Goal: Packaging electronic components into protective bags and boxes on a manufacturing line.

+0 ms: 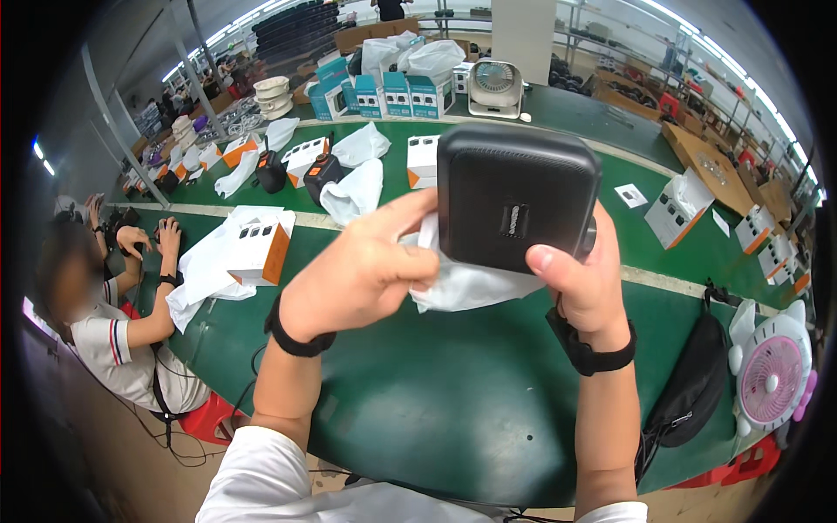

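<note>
Green matting covers the worktable (418, 410). Above it, a black device (514, 196) is clamped by the right hand (580, 283), while white wrapping (466, 283) is pinched by the left hand (362, 275). Boxes (388, 94) and a fan (495, 87) are ranged beyond.

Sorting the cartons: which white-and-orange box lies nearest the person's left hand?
The white-and-orange box on the white bag, just left of the left hand; the other boxes sit farther back or far right.

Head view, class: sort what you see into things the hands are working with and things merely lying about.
In hand:
black device
white bag
left hand
right hand

Lying about:
white-and-orange box
black pouch
pink fan
white desk fan
teal boxes
</note>
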`<state>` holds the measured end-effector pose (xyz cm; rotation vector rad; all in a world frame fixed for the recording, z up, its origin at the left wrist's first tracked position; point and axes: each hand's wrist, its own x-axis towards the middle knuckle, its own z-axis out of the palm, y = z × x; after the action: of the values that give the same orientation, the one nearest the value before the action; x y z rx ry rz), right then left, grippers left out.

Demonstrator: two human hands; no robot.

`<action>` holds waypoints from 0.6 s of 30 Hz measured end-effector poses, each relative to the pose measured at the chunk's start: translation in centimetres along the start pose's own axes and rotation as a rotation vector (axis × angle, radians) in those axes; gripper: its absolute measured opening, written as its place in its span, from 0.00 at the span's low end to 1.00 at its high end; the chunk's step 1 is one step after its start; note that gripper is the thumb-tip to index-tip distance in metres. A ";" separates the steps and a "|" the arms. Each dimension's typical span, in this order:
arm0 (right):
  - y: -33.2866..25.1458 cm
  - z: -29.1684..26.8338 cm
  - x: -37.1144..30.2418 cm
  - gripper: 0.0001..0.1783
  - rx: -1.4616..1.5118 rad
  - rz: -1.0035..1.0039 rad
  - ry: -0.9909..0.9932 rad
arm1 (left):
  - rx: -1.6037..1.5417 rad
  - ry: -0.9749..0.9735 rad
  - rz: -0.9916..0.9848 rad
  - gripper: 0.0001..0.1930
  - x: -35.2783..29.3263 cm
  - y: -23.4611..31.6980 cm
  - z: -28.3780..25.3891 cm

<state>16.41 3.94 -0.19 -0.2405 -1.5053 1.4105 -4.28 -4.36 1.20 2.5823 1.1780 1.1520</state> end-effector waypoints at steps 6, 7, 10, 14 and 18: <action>-0.5 -0.2 0.1 0.29 -0.827 -0.246 -0.253 | -0.387 0.138 0.011 0.06 -0.9 -3.3 -1.4; -0.8 -0.1 0.0 0.29 -0.926 -0.231 -0.306 | -0.546 0.117 -0.006 0.07 -1.3 -3.3 -1.7; -1.3 0.9 -0.2 0.30 -0.953 -0.222 -0.418 | -0.690 0.099 -0.064 0.08 -1.6 -3.6 -2.8; 0.7 3.6 -1.1 0.32 -0.833 -0.189 -0.628 | -0.353 -0.025 -0.042 0.08 -0.9 -2.5 -1.6; 2.4 5.2 -1.1 0.30 -0.782 -0.079 -0.531 | -0.148 0.143 0.041 0.08 -1.4 -1.2 -1.3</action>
<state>11.93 0.58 -1.73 -0.2859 -2.4429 0.7837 -6.49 -4.77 0.90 2.4611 1.0247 1.3963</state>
